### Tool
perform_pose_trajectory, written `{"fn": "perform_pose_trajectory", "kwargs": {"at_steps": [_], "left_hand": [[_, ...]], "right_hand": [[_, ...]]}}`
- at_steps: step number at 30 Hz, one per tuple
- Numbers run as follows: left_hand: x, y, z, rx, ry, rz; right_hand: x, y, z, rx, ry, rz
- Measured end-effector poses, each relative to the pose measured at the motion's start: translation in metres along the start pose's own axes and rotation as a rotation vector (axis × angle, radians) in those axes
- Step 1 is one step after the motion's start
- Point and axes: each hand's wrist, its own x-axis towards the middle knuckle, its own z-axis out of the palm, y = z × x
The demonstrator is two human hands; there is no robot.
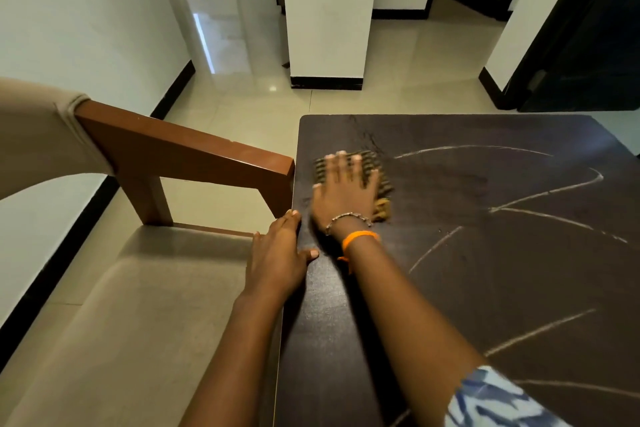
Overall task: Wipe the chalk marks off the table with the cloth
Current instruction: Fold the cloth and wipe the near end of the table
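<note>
The head view looks down on a dark table (450,288) with a sofa (138,288) just beside its left edge.

The right hand (344,192) lies flat on the cloth (379,177) near the far left corner of the table, fingers spread and palm pressing down rather than pinching. This flat, open press probably serves to keep as much of the cloth as possible against the surface, so each stroke clears a wide strip. The hand and cloth are blurred, which suggests a stroke under way. The cloth is a striped, yellowish piece folded small, mostly hidden under the palm, with its right edge and a corner showing.

The left hand (278,255) rests on the table's left edge, fingers laid together along the rim and the thumb on top. It holds nothing; it seems placed there to steady the table, and the body, while the other arm reaches far forward.

The chalk marks (540,194) are long pale curved lines over the right and near parts of the table, all to the right of the cloth. The patch around the cloth looks free of lines, with faint smears. Judging from this, the wiping has only covered the far left corner, and most marks remain.

A bracelet (348,218) and an orange band (360,237) sit on the right wrist.
</note>
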Motion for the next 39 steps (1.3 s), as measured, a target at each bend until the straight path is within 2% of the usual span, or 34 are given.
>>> {"fn": "perform_pose_trajectory", "kwargs": {"at_steps": [3, 5, 7, 9, 13, 15, 17, 19, 23, 25, 27, 30, 35, 37, 39], "left_hand": [[-0.006, -0.002, 0.002, -0.042, 0.019, -0.025], [-0.008, -0.003, 0.004, 0.005, 0.003, -0.062], [-0.004, -0.004, 0.004, 0.041, 0.015, -0.063], [0.000, -0.003, 0.002, 0.050, 0.018, -0.066], [0.005, -0.003, 0.000, 0.081, 0.022, -0.066], [0.007, -0.004, 0.000, 0.106, 0.028, -0.050], [0.009, -0.004, -0.002, 0.142, 0.025, -0.042], [0.008, -0.002, -0.004, 0.168, 0.012, -0.035], [0.006, 0.002, -0.010, 0.240, -0.035, -0.031], [0.004, 0.007, -0.013, 0.303, -0.082, -0.049], [0.003, 0.014, -0.013, 0.356, -0.126, -0.061], [0.008, 0.027, -0.009, 0.336, -0.148, -0.056], [0.023, 0.037, -0.003, 0.435, -0.121, 0.006], [0.024, 0.038, -0.002, 0.485, -0.115, 0.017], [0.024, 0.039, -0.001, 0.509, -0.125, 0.014]], "right_hand": [[-0.011, -0.021, 0.005, 0.026, -0.042, -0.172], [-0.010, 0.003, -0.001, -0.034, -0.035, -0.266], [-0.004, 0.041, -0.011, -0.109, -0.008, -0.283], [0.005, 0.087, -0.022, -0.142, -0.001, -0.138], [0.009, 0.168, -0.042, -0.088, -0.006, 0.326], [0.011, 0.165, -0.042, -0.059, -0.005, 0.480], [0.018, 0.136, -0.038, -0.002, 0.017, 0.527], [0.024, 0.093, -0.029, 0.029, 0.026, 0.417], [0.030, -0.002, -0.004, -0.022, -0.080, -0.090], [0.032, -0.014, -0.003, -0.039, -0.119, -0.240], [0.040, 0.007, -0.009, -0.059, -0.132, -0.282], [0.055, 0.071, -0.022, -0.052, -0.113, -0.171], [0.065, 0.183, -0.045, -0.087, -0.052, 0.233], [0.067, 0.189, -0.046, -0.087, -0.071, 0.352], [0.072, 0.171, -0.043, -0.075, -0.090, 0.391]]}}
